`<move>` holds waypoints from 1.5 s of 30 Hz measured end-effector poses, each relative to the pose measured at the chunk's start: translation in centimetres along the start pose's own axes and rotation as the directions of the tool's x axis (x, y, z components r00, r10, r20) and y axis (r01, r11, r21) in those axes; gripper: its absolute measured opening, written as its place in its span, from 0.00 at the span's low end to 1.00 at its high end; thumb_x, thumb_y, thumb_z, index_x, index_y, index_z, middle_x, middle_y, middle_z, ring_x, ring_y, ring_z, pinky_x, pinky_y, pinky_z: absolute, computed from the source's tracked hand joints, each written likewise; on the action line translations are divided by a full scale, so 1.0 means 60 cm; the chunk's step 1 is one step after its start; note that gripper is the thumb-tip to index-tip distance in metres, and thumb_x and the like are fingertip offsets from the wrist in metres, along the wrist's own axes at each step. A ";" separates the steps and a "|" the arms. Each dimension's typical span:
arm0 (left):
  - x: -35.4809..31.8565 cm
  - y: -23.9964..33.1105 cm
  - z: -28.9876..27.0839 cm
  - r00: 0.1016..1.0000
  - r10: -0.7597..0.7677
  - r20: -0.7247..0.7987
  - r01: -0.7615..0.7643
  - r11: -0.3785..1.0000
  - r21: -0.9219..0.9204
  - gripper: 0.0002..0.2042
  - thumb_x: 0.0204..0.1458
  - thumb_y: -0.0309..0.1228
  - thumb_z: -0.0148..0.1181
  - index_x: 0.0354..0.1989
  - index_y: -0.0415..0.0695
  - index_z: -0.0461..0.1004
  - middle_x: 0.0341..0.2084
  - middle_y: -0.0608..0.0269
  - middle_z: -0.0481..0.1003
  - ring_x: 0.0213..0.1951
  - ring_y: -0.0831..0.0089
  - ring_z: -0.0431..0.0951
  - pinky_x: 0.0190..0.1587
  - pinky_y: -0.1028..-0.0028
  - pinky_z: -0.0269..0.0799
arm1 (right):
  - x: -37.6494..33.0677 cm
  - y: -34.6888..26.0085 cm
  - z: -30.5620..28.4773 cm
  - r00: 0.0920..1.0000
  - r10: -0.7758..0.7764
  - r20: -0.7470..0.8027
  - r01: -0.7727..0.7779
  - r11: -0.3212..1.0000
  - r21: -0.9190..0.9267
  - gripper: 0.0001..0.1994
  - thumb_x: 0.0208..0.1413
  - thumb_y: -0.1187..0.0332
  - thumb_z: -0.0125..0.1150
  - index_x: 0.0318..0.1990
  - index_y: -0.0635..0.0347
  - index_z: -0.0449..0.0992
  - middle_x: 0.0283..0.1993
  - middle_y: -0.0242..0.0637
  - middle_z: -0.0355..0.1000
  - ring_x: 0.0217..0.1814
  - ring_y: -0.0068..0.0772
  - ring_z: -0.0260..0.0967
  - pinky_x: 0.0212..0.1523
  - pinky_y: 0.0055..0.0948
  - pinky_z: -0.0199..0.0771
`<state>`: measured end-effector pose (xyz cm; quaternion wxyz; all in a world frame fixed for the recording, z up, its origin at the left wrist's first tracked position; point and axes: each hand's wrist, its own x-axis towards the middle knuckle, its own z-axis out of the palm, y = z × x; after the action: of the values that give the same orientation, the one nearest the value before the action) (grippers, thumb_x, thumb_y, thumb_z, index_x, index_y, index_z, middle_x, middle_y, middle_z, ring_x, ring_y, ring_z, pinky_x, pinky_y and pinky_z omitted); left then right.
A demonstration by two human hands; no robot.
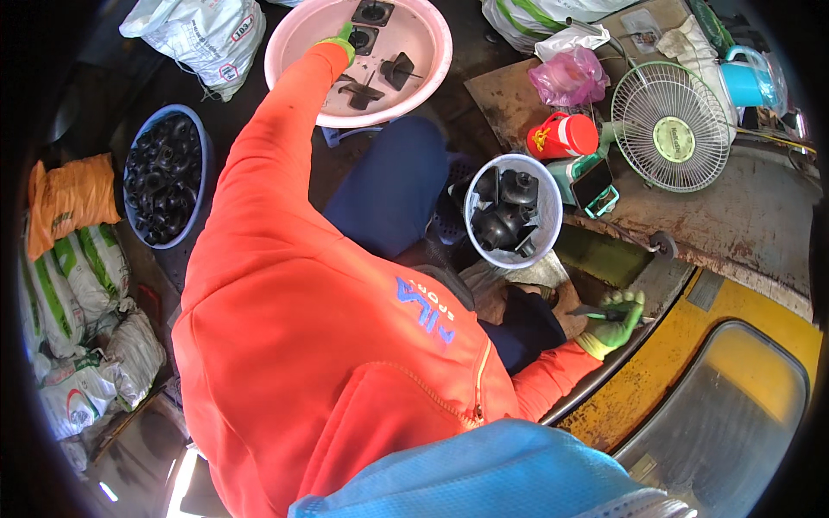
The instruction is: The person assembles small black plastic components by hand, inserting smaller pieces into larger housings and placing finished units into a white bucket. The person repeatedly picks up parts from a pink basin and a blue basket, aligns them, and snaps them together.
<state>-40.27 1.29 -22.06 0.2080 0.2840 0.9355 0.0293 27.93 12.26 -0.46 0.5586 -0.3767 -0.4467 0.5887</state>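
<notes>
My left arm stretches to the pink basin (289, 43) at the top. My left hand (344, 41), in a green and yellow glove, is at the edge of a black rubber part with a square flange (363, 41). Its fingers are too small and hidden to show a grip. Another square-flanged part (373, 12) and a tilted black part (397, 71) lie in the basin. At the lower right, my gloved right hand (618, 325) is closed around a slim dark tool (591, 310), whose exact kind I cannot make out.
A white bucket (554, 226) of black rubber parts stands right of my knee. A blue tub (205, 177) at left holds many more. At right are a fan (673, 129), a red jar (563, 135), a phone (592, 187) and a yellow machine (751, 302). Sacks (203, 39) stand at left.
</notes>
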 end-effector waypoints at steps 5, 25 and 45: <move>0.085 0.014 0.023 0.998 0.005 0.068 -0.012 0.996 0.093 0.38 0.50 0.33 0.49 0.72 0.58 0.43 0.50 0.42 0.73 0.50 0.46 0.75 0.53 0.54 0.68 | 0.021 0.056 -0.031 0.983 0.163 -0.081 -0.150 0.978 0.141 0.14 0.63 0.59 0.52 0.50 0.59 0.70 0.35 0.27 0.67 0.31 0.21 0.63 0.31 0.22 0.66; 0.176 0.072 -0.051 0.999 0.032 -0.007 -0.030 0.986 0.167 0.39 0.47 0.30 0.53 0.71 0.57 0.45 0.49 0.42 0.73 0.52 0.49 0.75 0.54 0.57 0.68 | 0.048 0.044 -0.059 0.967 0.198 -0.161 -0.196 0.980 0.025 0.14 0.64 0.58 0.52 0.49 0.55 0.69 0.34 0.26 0.69 0.30 0.20 0.65 0.30 0.21 0.68; 0.153 0.095 -0.084 0.960 -0.009 -0.279 0.009 1.000 0.000 0.35 0.48 0.34 0.56 0.68 0.54 0.53 0.46 0.44 0.76 0.49 0.53 0.77 0.53 0.61 0.70 | 0.043 0.037 -0.040 0.939 0.205 -0.275 -0.214 0.977 0.001 0.14 0.65 0.59 0.51 0.49 0.58 0.72 0.36 0.33 0.71 0.34 0.26 0.67 0.33 0.25 0.69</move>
<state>-46.29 11.36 -19.91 0.0741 0.2728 0.9568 0.0674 29.25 15.15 -3.20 0.5436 -0.5079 -0.3311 0.5805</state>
